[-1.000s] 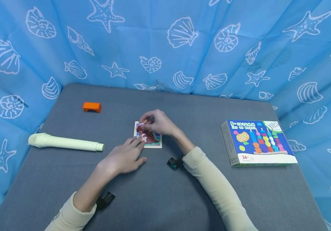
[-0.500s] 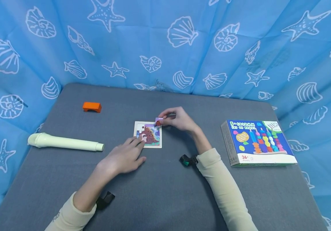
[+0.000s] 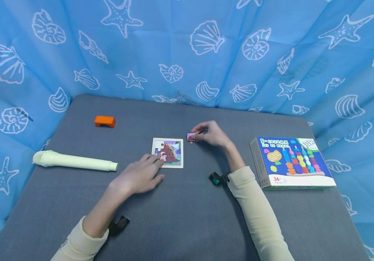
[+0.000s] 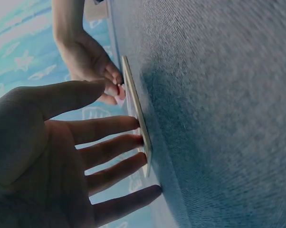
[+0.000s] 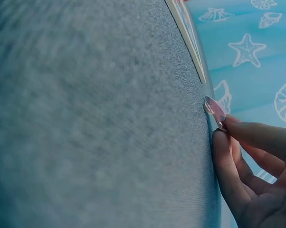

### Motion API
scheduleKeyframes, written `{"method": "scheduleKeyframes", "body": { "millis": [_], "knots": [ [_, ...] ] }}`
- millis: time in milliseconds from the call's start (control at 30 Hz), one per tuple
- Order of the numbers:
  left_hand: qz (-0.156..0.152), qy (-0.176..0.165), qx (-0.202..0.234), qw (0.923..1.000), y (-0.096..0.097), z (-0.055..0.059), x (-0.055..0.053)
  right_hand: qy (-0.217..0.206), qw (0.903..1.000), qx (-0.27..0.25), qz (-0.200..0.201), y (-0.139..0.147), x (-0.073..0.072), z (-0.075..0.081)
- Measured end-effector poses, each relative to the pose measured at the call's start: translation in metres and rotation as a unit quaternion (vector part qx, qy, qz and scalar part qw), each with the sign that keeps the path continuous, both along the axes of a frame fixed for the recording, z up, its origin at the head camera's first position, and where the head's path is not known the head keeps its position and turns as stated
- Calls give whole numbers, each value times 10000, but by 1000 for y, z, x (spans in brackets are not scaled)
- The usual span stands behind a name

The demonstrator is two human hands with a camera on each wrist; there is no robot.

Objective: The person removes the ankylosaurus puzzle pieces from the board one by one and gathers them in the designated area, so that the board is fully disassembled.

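A small framed jigsaw puzzle [image 3: 170, 154] with a reddish-brown dinosaur picture lies on the grey table, a gap at its upper left. My left hand [image 3: 141, 175] rests with fairly straight fingers on the frame's lower left part; the left wrist view shows the fingertips [image 4: 137, 124] touching the frame's edge. Right of the frame, my right hand [image 3: 212, 134] pinches a purple and red puzzle piece [image 3: 191, 137] between thumb and fingers. In the right wrist view the piece [image 5: 216, 112] is tilted, close to the table surface.
An orange arch block [image 3: 104, 121] sits at the back left. Nearer on the left lies a pale green toy microphone [image 3: 76, 161]. A bead set box [image 3: 293, 161] lies on the right. A blue shell-print curtain [image 3: 187, 50] hangs behind the table [image 3: 174, 224].
My right hand has lifted the piece from the puzzle's upper left and carried it right, past the frame's right edge. The left hand has stayed on the frame.
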State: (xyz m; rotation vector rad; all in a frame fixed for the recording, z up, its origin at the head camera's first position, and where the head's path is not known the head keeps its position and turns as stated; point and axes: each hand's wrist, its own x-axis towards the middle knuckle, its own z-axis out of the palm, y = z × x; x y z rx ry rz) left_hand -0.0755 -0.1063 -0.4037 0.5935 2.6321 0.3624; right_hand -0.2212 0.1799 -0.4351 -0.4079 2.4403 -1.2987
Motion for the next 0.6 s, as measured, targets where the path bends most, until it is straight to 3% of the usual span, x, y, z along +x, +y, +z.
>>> {"method": "scheduleKeyframes", "body": {
  "millis": [300,600],
  "knots": [
    [58,349,426,9985,-7,-5,-9,206,9995,219,-9,3,-2,0],
    [-46,482,556,9973,-9,-9,-13,10,10000,3,-33,0,1,6]
  ]
}}
